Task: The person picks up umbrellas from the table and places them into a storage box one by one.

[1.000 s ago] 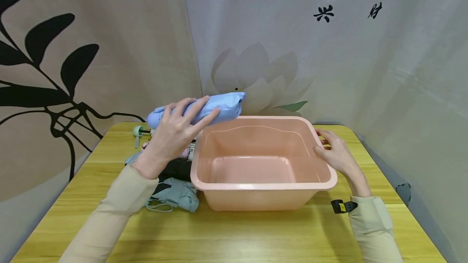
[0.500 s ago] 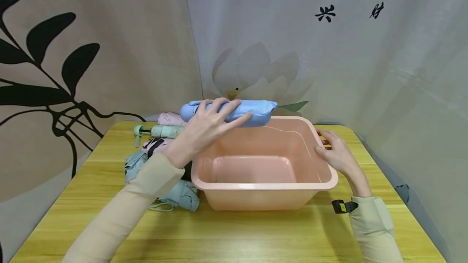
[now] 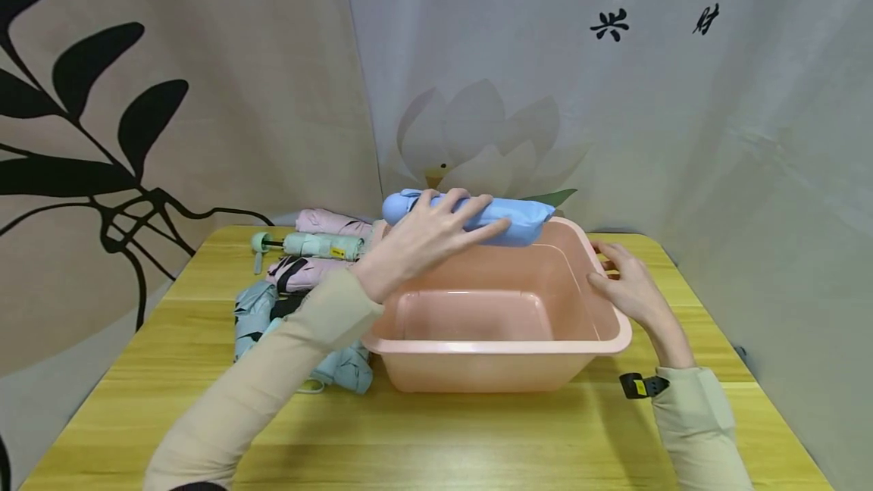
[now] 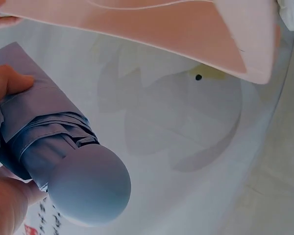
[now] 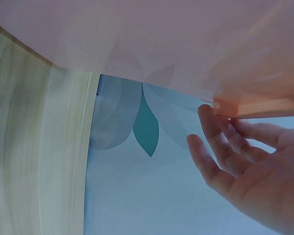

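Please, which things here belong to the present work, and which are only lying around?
In use:
long blue folded fabric umbrella, in the left hand
pink rectangular plastic basin, rim held by the right hand

Lying about, perhaps for later:
mint-green cylindrical folded umbrella
lilac fabric bundle with black markings
grey-blue folded fabric bundles

"What colour is the umbrella (image 3: pixel 521 221)?"
"Blue — its knob (image 4: pixel 90 186) too — and the tub (image 3: pixel 491 368) is plain pink."
"The other umbrellas (image 3: pixel 314 245)?"
"One mint with a yellow tag (image 3: pixel 337 253), one lilac with black patches, others pale pink or grey-blue."
"The table (image 3: pixel 436 438)?"
"Yellow with streaky grain; the pale cloth (image 3: pixel 266 97) shows black leaves (image 3: pixel 89 60), a faint lotus (image 3: pixel 474 123) and black characters (image 3: pixel 609 23)."
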A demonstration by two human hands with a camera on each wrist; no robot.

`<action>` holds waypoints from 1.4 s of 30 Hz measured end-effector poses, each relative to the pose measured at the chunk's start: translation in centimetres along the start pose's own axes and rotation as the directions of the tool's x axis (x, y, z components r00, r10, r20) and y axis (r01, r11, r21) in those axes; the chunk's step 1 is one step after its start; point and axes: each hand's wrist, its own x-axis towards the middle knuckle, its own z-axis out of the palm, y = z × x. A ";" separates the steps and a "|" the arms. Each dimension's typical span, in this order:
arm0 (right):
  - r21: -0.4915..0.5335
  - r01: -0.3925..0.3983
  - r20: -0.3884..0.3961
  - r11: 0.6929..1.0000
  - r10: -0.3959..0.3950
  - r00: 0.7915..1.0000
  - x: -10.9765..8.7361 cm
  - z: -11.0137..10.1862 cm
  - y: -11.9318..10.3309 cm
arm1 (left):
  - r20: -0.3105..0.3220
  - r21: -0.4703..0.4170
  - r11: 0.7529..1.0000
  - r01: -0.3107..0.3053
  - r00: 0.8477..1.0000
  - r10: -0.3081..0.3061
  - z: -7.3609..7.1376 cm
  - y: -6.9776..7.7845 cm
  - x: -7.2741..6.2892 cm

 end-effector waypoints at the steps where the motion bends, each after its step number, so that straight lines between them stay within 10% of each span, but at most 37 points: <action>1: -0.002 -0.001 0.001 1.000 0.001 1.000 0.0 0.0 0.0 | 0.008 0.001 1.000 -0.005 1.000 0.005 0.1 0.1 0.2; 25: -0.005 0.001 0.000 1.000 -0.001 1.000 -0.1 -0.1 -0.2 | 0.129 -0.100 0.988 -0.119 0.983 0.132 2.3 1.5 3.9; 42: 0.002 0.015 -0.001 1.000 -0.015 1.000 0.0 0.1 0.3 | 0.295 -0.184 0.961 -0.206 0.921 0.254 5.2 3.0 5.4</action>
